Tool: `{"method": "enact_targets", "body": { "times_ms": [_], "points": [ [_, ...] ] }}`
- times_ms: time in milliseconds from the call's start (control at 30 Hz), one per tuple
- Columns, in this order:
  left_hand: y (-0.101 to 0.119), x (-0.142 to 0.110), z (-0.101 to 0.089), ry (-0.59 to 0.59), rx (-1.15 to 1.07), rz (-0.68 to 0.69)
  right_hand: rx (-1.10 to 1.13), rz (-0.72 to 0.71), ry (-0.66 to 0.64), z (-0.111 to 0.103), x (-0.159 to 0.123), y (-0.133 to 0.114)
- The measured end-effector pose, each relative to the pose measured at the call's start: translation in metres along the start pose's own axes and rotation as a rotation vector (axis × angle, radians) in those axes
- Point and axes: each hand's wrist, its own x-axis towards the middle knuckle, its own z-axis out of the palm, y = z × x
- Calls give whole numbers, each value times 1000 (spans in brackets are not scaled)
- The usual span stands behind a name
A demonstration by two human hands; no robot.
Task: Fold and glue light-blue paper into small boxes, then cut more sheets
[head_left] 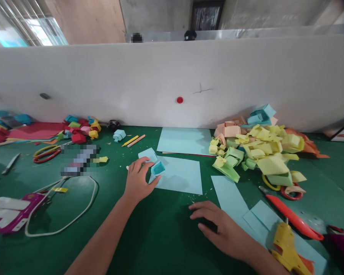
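Observation:
Between the thumb and fingers of my left hand [139, 178] is a small light-blue folded paper box [158, 168], its hollow side facing up and toward me. Just behind that hand lies another light-blue paper piece [148, 154]. A flat light-blue paper sheet [183, 177] spreads under and to the right of the box. My right hand [215, 225] hovers or rests over the green table with fingers apart and nothing in them. Close to its right lie light-blue paper strips [232, 196].
A pile of folded yellow and green paper [263, 149] stands at right, near a red cutter [294, 215] and a yellow glue gun [286, 244]. On the left are scissors [47, 153], a blurred phone [80, 160], a white cable [60, 232] and a purple power strip [25, 212]. A white partition [117, 84] rises behind.

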Motion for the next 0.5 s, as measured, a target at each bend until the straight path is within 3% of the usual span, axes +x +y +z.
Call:
{"method": "enact_targets", "body": {
  "times_ms": [300, 433, 500],
  "points": [
    [-41, 1, -23, 76, 113, -162, -192, -51, 27, -26, -9, -12],
    [-55, -5, -33, 82, 211, -365, -343, -18, 88, -38, -23, -14],
    [-61, -8, -33, -2, 236, -480, -417, 17, 107, -38, -32, -12]
  ]
}}
